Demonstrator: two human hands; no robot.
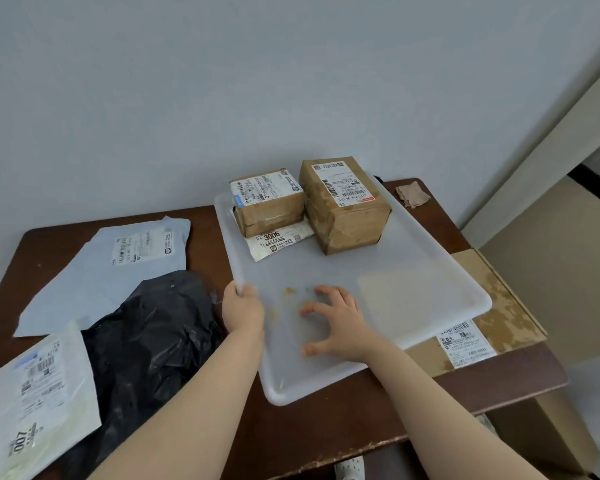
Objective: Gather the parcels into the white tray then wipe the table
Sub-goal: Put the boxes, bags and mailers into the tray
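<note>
The white tray lies across the middle of the brown table. At its far end stand a small cardboard box, a taller cardboard box and a small cream packet under the small box. My left hand grips the tray's left rim. My right hand rests inside the tray, fingers spread, holding nothing. Left of the tray lie a pale blue mailer, a black plastic bag and a white mailer. A flat cardboard parcel sits partly under the tray's right side.
A crumpled brown cloth lies at the table's far right corner. The wall runs right behind the table. A cardboard box stands on the floor beyond the table's right edge. The table's near edge is chipped.
</note>
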